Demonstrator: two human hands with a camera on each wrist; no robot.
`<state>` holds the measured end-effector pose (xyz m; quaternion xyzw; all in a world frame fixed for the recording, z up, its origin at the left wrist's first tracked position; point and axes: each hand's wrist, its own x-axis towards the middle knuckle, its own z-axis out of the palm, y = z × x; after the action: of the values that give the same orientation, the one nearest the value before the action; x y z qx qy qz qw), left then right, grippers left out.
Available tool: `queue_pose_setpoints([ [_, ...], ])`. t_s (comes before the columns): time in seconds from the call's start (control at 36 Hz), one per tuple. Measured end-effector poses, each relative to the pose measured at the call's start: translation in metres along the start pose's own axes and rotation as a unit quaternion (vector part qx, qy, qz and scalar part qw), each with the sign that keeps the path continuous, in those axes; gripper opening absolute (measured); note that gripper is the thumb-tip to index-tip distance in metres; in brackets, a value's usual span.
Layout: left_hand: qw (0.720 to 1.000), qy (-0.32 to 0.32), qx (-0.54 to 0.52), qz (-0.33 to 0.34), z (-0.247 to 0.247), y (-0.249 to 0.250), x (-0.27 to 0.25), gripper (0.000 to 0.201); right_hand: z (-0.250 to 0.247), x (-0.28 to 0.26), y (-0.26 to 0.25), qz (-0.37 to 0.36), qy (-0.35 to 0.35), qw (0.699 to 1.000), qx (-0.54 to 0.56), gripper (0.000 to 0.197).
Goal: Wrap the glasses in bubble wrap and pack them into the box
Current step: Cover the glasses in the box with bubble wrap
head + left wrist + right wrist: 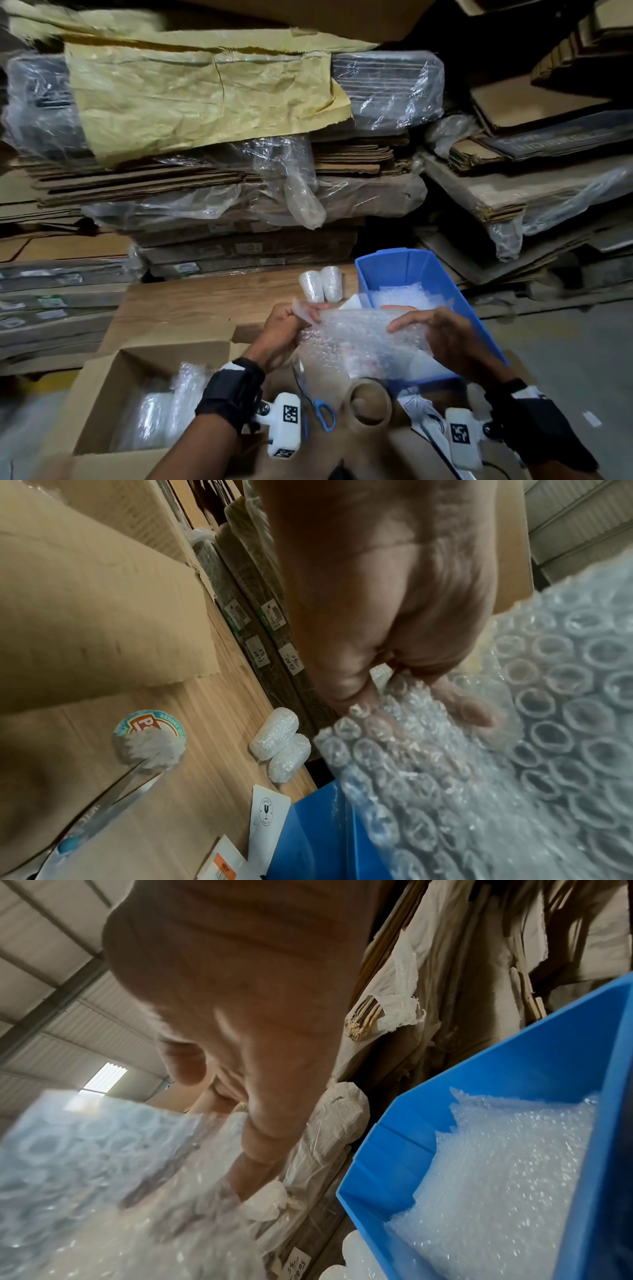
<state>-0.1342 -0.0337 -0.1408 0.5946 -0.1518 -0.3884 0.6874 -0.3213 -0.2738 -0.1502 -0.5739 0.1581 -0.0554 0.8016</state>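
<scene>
I hold a sheet of bubble wrap [363, 342] up between both hands, in front of the blue bin [421, 270]. My left hand [310, 318] pinches its left top corner, as the left wrist view shows [394, 669]. My right hand [404, 325] grips the right top edge, fingers laid over it. Whether a glass lies in the sheet I cannot tell. Two wrapped glasses [320, 284] lie side by side on the wooden table behind my left hand. The open cardboard box [99, 411] at lower left holds several wrapped bundles [164, 404].
More bubble wrap [404, 298] fills the blue bin. Scissors [315, 404] and a tape roll [368, 404] lie below the sheet. Fragile labels [267, 813] sit beside the bin. Stacks of flattened cardboard in plastic [239, 192] wall off the table's far side.
</scene>
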Motion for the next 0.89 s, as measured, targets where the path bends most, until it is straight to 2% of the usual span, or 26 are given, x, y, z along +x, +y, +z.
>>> queue_pose_setpoints([
  [0.03,1.0,-0.006,0.002,0.009,-0.004,0.0,0.0,0.036,0.001,0.001,0.001,0.006,0.02,1.0,0.003,0.081],
  [0.06,1.0,-0.01,0.006,0.022,-0.009,-0.001,0.0,0.032,0.004,0.001,0.002,0.021,0.027,0.999,0.009,0.084],
  [0.11,1.0,-0.009,-0.001,0.019,-0.017,-0.002,0.0,0.031,0.019,0.002,-0.002,0.03,0.058,0.998,-0.009,0.066],
  [0.17,1.0,0.003,-0.008,-0.001,-0.021,-0.003,0.001,0.04,0.033,0.0,-0.004,0.009,0.068,0.996,-0.061,0.045],
  [0.22,1.0,0.008,-0.019,-0.017,-0.023,-0.003,0.003,0.04,0.04,-0.003,0.0,-0.006,0.059,0.99,-0.13,0.054],
  [0.31,0.999,-0.004,-0.04,-0.036,-0.034,-0.001,0.002,0.043,0.042,-0.001,0.003,-0.002,0.078,0.984,-0.16,0.072],
  [0.36,0.995,-0.05,-0.08,-0.039,-0.043,0.004,-0.002,0.035,0.045,0.002,0.001,-0.007,0.111,0.98,-0.164,0.083],
  [0.42,0.983,-0.114,-0.136,-0.039,-0.051,0.012,-0.008,0.025,0.05,0.006,-0.002,-0.014,0.133,0.983,-0.126,0.086],
  [0.47,0.978,-0.138,-0.15,-0.03,-0.058,0.017,-0.012,0.021,0.053,0.01,-0.007,-0.025,0.122,0.989,-0.085,0.085],
  [0.58,0.983,-0.166,-0.069,-0.042,-0.064,0.024,-0.008,0.045,0.067,0.013,-0.023,-0.044,0.095,0.991,-0.087,0.063],
  [0.69,0.98,-0.187,0.054,-0.045,-0.058,0.027,-0.005,0.061,0.082,0.02,-0.033,-0.037,0.057,0.992,-0.108,0.062],
  [0.81,0.962,-0.227,0.148,-0.034,-0.047,0.034,-0.009,0.05,0.097,0.028,-0.039,-0.034,0.04,0.986,-0.16,0.064],
  [0.89,0.964,-0.207,0.164,-0.017,-0.043,0.036,-0.014,0.036,0.106,0.034,-0.037,-0.044,0.096,0.981,-0.163,0.064],
])
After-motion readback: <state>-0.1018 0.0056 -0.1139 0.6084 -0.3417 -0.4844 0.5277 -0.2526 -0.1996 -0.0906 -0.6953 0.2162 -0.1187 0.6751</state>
